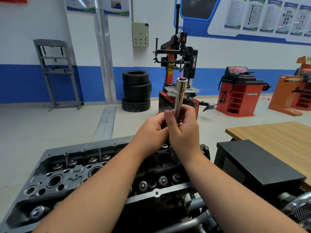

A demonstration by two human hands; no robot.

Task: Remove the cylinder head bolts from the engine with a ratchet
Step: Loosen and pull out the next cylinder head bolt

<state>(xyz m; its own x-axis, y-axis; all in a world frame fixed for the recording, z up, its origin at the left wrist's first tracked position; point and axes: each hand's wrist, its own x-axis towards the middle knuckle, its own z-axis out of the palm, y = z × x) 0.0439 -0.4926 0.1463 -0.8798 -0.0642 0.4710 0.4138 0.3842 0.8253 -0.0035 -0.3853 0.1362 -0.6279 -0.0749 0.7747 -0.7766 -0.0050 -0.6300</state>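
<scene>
A long chrome socket (179, 94) points up and away from me, its open end on top, raised above the engine. My right hand (182, 130) grips its lower part, fingers curled round it. My left hand (154, 126) is curled against the same lower end; what it holds is hidden between the hands, and no ratchet handle shows. Below lies the dark cylinder head (70, 179) with round valve springs and bores, partly covered by my forearms.
A black box (257, 162) stands right of the engine, beside a wooden table (276, 137). Metal tubes and mesh (297, 207) sit at the lower right. Behind stand a tyre stack (136, 90), a tyre changer (178, 64) and a red wheel balancer (239, 91).
</scene>
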